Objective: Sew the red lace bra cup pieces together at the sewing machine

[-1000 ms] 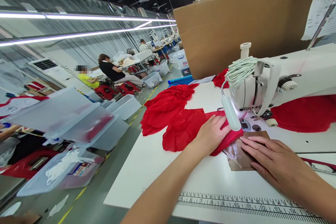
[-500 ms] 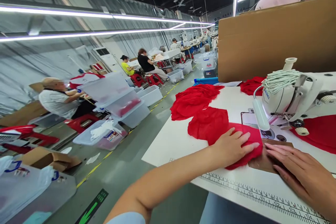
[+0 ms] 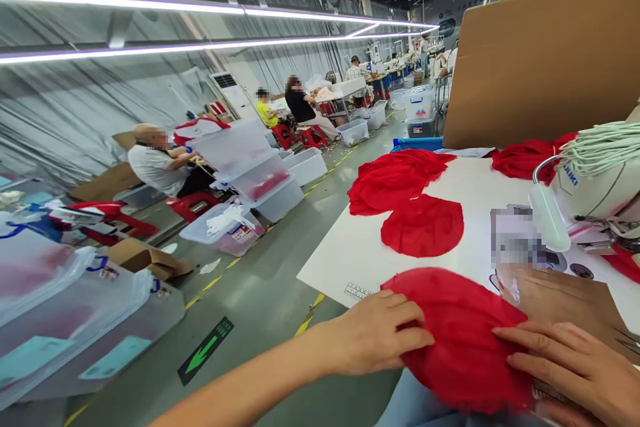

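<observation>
A sewing machine (image 3: 600, 193), draped with pale green cords (image 3: 600, 147), stands at the right, its pale lamp (image 3: 550, 217) hanging over the white table (image 3: 480, 180). A cardboard panel (image 3: 545, 53) rises behind, and a brown sheet (image 3: 570, 307) lies below the lamp, beside the right hand (image 3: 565, 360). A round red piece (image 3: 425, 227) and a larger red pile (image 3: 395, 180) lie farther back on the left; more red cloth (image 3: 525, 159) sits near the panel. The table's left corner juts over the floor (image 3: 270, 287), where plastic bins (image 3: 275, 193) stand well apart from the hands. Bare tabletop lies between the round piece and the lamp. The red fabric panel (image 3: 460, 333) is at the table's near edge, partly over the person's lap, its long axis slanting from upper left to lower right. The left hand (image 3: 375, 333) curls its fingers at the panel's left edge; whether they pinch it cannot be told. The right hand is open, extended fingers touching its right side.
</observation>
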Available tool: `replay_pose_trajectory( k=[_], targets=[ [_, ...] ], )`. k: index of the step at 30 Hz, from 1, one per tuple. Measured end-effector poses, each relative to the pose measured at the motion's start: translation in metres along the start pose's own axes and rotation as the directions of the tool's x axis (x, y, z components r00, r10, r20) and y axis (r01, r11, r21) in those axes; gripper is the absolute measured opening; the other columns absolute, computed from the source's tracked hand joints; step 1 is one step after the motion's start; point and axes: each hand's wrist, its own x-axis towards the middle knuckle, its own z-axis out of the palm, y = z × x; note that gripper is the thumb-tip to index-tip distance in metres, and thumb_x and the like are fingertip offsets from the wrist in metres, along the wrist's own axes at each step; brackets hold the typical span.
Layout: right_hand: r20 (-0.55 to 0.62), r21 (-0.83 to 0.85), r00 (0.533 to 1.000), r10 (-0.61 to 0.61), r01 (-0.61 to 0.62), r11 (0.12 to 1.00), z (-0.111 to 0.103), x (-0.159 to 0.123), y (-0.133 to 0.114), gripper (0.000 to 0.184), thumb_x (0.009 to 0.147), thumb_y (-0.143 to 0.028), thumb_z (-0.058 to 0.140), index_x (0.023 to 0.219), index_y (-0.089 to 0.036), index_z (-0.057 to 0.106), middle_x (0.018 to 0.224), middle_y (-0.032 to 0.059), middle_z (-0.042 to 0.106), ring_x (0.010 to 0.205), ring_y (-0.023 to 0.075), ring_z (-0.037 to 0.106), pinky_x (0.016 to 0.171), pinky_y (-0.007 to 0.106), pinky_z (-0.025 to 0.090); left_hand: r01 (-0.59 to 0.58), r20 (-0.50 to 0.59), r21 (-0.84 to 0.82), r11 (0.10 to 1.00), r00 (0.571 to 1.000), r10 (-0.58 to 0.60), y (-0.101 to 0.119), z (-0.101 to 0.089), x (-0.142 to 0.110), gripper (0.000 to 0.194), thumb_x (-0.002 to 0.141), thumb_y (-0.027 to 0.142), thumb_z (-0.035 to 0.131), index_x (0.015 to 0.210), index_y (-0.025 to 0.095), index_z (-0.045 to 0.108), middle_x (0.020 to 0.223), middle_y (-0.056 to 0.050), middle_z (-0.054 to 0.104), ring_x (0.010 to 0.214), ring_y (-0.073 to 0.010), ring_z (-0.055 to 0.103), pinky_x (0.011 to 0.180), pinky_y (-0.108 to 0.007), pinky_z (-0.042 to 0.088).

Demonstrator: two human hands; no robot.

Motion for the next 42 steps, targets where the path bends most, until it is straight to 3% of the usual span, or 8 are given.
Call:
replay_pose_trajectory(
  k=[5,10,13,18,23,27,35,42],
  targets=[
    [0.075,0.222,0.996,0.045,-0.061,0.973,-0.009,0.029,0.001,0.022,0.098,-0.039,0.060,0.111,-0.034,0.077,0.115,0.0062,0.077,0.100,0.0258,0.074,0.085,0.032,0.061,0.193,0.028,-0.382,0.904,0.980,-0.197,-0.015,-0.012,-0.007,0.019,0.097,0.037,0.062,0.089,0.020,0.066,0.083,-0.002,0.065,0.077,-0.0166,0.057,0.074,-0.031,0.043],
    [-0.020,0.529,0.819,0.573,-0.478,0.701,-0.021,0.114,-0.016,0.043,0.095,-0.065,0.053,0.087,-0.026,0.069,0.077,0.0039,0.069,0.062,0.0205,0.064,0.053,0.029,0.058,0.325,0.197,-0.929,0.176,0.840,-0.506,-0.057,-0.054,0.015,0.051,0.074,0.062,0.081,0.080,0.018,0.059,0.077,0.002,0.059,0.070,-0.0115,0.055,0.066,-0.023,0.043],
    [-0.090,0.565,0.736,0.671,-0.517,0.643,-0.009,0.167,0.001,0.042,0.094,-0.066,0.051,0.082,-0.026,0.058,0.067,-0.0008,0.056,0.057,0.0175,0.057,0.048,0.027,0.052,0.208,0.178,-0.977,-0.045,0.684,-0.707,-0.091,-0.065,0.042,0.051,0.069,0.060,0.086,0.084,0.019,0.059,0.083,0.001,0.063,0.074,-0.0116,0.060,0.069,-0.022,0.046],
    [-0.262,0.443,0.717,0.646,-0.505,0.740,0.027,0.203,0.054,0.058,0.091,-0.051,0.050,0.141,-0.022,0.045,0.110,0.0127,0.067,0.096,0.0306,0.069,0.077,0.047,0.061,0.392,0.202,-0.920,-0.001,0.473,-0.858,-0.136,-0.050,0.074,0.039,0.078,0.040,0.082,0.071,0.018,0.050,0.068,0.004,0.059,0.061,-0.0090,0.056,0.057,-0.020,0.041],
    [-0.299,0.178,0.856,0.422,-0.385,0.906,0.043,0.189,0.061,0.039,0.092,-0.040,0.050,0.122,-0.020,0.066,0.140,0.0199,0.058,0.129,0.0393,0.055,0.107,0.063,0.043,0.537,0.177,-0.839,0.090,0.425,-0.888,-0.151,-0.029,0.077,0.030,0.085,0.029,0.073,0.069,0.019,0.049,0.060,0.005,0.054,0.056,-0.0103,0.053,0.054,-0.021,0.039],
    [-0.131,0.059,0.981,0.145,-0.139,0.989,0.048,0.186,0.040,0.028,0.095,-0.036,0.049,0.097,-0.026,0.076,0.109,0.0106,0.076,0.097,0.0299,0.070,0.082,0.047,0.057,0.681,0.098,-0.686,0.257,0.436,-0.894,-0.154,-0.028,0.075,0.019,0.090,0.021,0.064,0.072,0.018,0.057,0.068,0.002,0.060,0.065,-0.0139,0.060,0.060,-0.024,0.045],
    [-0.112,-0.086,0.988,-0.107,0.098,0.991,0.054,0.189,0.007,0.030,0.100,-0.023,0.048,0.119,-0.021,0.072,0.121,0.0124,0.075,0.102,0.0290,0.069,0.081,0.046,0.055,0.841,-0.270,-0.111,0.530,0.487,-0.830,-0.163,-0.058,0.089,0.014,0.098,0.023,0.055,0.101,0.019,0.068,0.125,-0.012,0.060,0.121,-0.0310,0.056,0.100,-0.043,0.046],
    [-0.137,-0.081,0.984,-0.110,0.100,0.992,0.055,0.190,0.006,0.032,0.099,-0.017,0.047,0.118,-0.022,0.073,0.122,0.0140,0.073,0.105,0.0287,0.068,0.082,0.046,0.060,0.736,-0.261,0.171,0.655,0.675,-0.690,-0.204,-0.080,0.112,0.018,0.088,0.022,0.073,0.105,0.020,0.067,0.121,-0.012,0.063,0.117,-0.0291,0.056,0.101,-0.040,0.041]
  ],
)
